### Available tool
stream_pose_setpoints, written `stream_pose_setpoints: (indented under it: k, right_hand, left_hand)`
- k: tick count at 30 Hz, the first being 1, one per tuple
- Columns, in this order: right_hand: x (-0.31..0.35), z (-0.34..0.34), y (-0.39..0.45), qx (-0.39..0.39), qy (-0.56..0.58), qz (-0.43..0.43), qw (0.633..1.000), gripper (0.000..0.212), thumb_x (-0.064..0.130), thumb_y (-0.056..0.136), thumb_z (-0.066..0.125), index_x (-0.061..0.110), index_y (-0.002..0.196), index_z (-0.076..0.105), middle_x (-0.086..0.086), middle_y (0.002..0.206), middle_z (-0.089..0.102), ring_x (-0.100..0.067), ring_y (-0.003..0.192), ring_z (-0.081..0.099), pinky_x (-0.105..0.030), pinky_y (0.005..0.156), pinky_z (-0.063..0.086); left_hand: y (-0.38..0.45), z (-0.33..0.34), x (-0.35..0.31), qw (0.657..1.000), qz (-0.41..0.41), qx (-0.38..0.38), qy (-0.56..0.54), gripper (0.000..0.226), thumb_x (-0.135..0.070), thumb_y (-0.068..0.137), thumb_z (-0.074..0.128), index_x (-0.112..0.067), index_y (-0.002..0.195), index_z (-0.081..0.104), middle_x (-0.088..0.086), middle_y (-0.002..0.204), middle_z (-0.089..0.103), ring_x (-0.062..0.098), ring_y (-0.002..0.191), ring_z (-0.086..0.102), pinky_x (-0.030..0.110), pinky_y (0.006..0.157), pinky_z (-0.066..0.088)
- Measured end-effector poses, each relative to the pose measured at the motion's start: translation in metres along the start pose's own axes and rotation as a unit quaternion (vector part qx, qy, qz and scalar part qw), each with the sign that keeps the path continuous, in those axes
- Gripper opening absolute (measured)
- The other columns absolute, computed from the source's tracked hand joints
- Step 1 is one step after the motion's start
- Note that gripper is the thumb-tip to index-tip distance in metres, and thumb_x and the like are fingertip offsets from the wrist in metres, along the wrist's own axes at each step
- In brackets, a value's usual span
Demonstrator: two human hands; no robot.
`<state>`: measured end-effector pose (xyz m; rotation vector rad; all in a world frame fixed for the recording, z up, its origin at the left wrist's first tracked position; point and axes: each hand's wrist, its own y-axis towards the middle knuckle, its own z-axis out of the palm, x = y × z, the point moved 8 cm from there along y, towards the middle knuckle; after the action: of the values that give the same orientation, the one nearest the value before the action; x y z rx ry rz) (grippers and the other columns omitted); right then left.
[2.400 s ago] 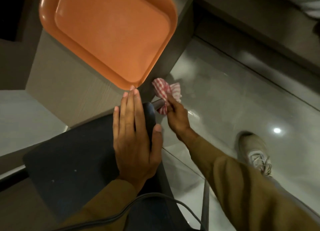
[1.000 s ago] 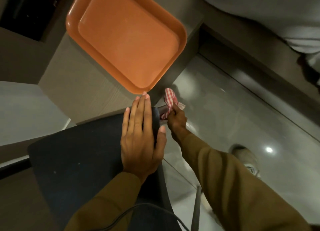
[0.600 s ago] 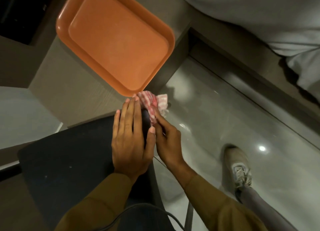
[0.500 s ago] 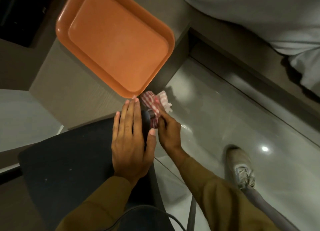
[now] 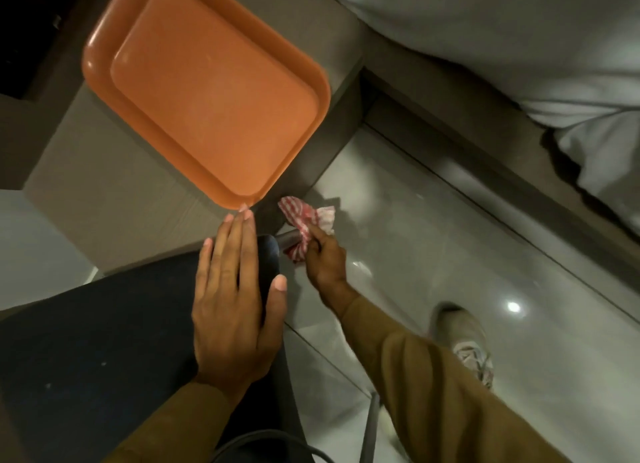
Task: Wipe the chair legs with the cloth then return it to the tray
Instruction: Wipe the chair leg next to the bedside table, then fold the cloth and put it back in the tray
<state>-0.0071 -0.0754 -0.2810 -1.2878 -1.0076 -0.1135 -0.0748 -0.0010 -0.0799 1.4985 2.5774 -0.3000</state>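
- The left hand [image 5: 232, 303] lay flat and spread, palm down, on the dark padded chair seat [image 5: 97, 351] near its front corner; it held nothing; its fingertips reached almost to the corner of the orange rectangular plastic tray [image 5: 207, 91].
- The right hand [image 5: 323, 258] was closed around the crumpled red-and-white checked cloth [image 5: 304, 221]; the cloth was pressed against the grey metal chair leg [image 5: 287, 237] just beyond the seat's corner; part of it stuck out above the fingers.
- The tray sat bare on the pale wooden tabletop [image 5: 104, 185]; the cloth was beside and below the tray's near corner, over the glossy grey tiled floor [image 5: 433, 254].
- A pale sneaker [image 5: 464, 341] stood on the floor to the right.
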Motion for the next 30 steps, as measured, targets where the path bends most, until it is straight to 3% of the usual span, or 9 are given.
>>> stream_pose_setpoints:
  k: [3,6,13,17,19,22,24,26,30]
  right_hand:
    - [0.018,-0.001,-0.045,-0.010,0.003,-0.034,0.999,0.046,0.006,0.104,0.043,0.026,0.141,0.061,-0.002,0.120,0.072,-0.014,0.102,0.068,-0.022,0.092,0.055]
    - [0.038,-0.006,-0.081,-0.033,0.018,-0.081,0.996,0.037,0.009,0.102,0.047,0.023,0.128,0.070,0.004,0.106,0.077,0.000,0.088,0.066,-0.018,0.079,0.053]
    - [0.074,-0.026,-0.106,0.052,0.001,-0.138,0.989,0.045,-0.001,0.103,0.049,0.018,0.141,0.062,0.006,0.135,0.067,0.009,0.115,0.065,-0.006,0.098,0.047]
    - [0.089,-0.040,-0.112,0.096,0.032,-0.111,0.989,0.043,-0.002,0.104,0.045,0.015,0.140,0.061,-0.002,0.136,0.068,-0.015,0.125,0.065,-0.035,0.110,0.051]
    - [0.101,-0.048,-0.124,0.081,0.057,-0.103,0.990,0.041,-0.002,0.104,0.044,0.017,0.134,0.065,0.001,0.129,0.072,-0.017,0.122,0.067,-0.042,0.110,0.051]
    - [0.121,-0.063,-0.144,0.064,0.115,-0.095,0.987,0.040,0.002,0.106,0.042,0.028,0.120,0.069,0.009,0.113,0.076,-0.016,0.112,0.071,-0.038,0.103,0.056]
    - [0.143,-0.071,-0.159,0.080,0.152,-0.078,0.982,0.039,0.003,0.106,0.037,0.022,0.117,0.070,0.002,0.110,0.077,-0.023,0.111,0.071,-0.038,0.099,0.056]
    - [0.165,-0.078,-0.171,0.103,0.186,-0.051,0.976,0.039,0.002,0.101,0.036,0.015,0.111,0.072,-0.007,0.108,0.078,-0.030,0.108,0.070,-0.040,0.095,0.055]
    - [0.214,-0.083,-0.189,0.185,0.229,0.000,0.956,0.041,0.031,0.102,0.045,0.006,0.124,0.069,-0.021,0.129,0.069,-0.039,0.128,0.062,-0.049,0.108,0.050]
  left_hand:
    - [-0.001,0.003,-0.001,1.000,-0.014,0.021,-0.005,0.074,-0.042,0.108,0.031,-0.005,0.172,0.023,0.008,0.181,0.025,0.021,0.171,0.020,0.046,0.141,0.014]
    - [-0.001,0.005,0.000,0.999,-0.012,0.031,-0.008,0.075,-0.043,0.109,0.031,-0.006,0.173,0.022,0.008,0.182,0.024,0.022,0.171,0.020,0.049,0.140,0.016]
    - [0.000,0.004,-0.001,0.999,-0.006,0.043,-0.002,0.078,-0.051,0.110,0.031,-0.010,0.174,0.017,0.006,0.183,0.019,0.021,0.171,0.017,0.045,0.141,0.010]
    - [0.001,0.004,0.003,0.993,0.000,0.115,-0.035,0.085,-0.063,0.106,0.021,-0.018,0.175,-0.001,-0.006,0.183,-0.005,0.009,0.171,-0.007,0.035,0.140,-0.010]
    - [0.003,-0.005,0.006,0.975,-0.077,0.125,-0.164,0.083,-0.066,0.106,0.022,-0.026,0.175,0.000,-0.015,0.182,-0.005,0.001,0.169,-0.010,0.027,0.137,-0.014]
    - [0.001,-0.027,0.004,0.843,-0.301,0.004,-0.446,0.062,-0.051,0.116,0.035,-0.037,0.174,0.018,-0.018,0.182,0.016,-0.007,0.161,0.013,0.020,0.129,0.010]
    - [-0.006,-0.044,-0.008,0.765,-0.375,-0.049,-0.522,0.059,-0.048,0.116,0.038,-0.036,0.172,0.026,-0.017,0.178,0.028,-0.006,0.150,0.027,0.015,0.119,0.021]
    - [-0.003,-0.054,-0.028,0.727,-0.373,-0.019,-0.576,0.059,-0.050,0.114,0.040,-0.036,0.170,0.030,-0.018,0.165,0.040,-0.005,0.138,0.043,0.009,0.107,0.035]
    - [0.007,-0.073,-0.043,0.614,-0.361,0.022,-0.701,0.060,-0.053,0.111,0.045,-0.029,0.165,0.039,0.004,0.157,0.061,0.021,0.136,0.067,0.031,0.101,0.058]
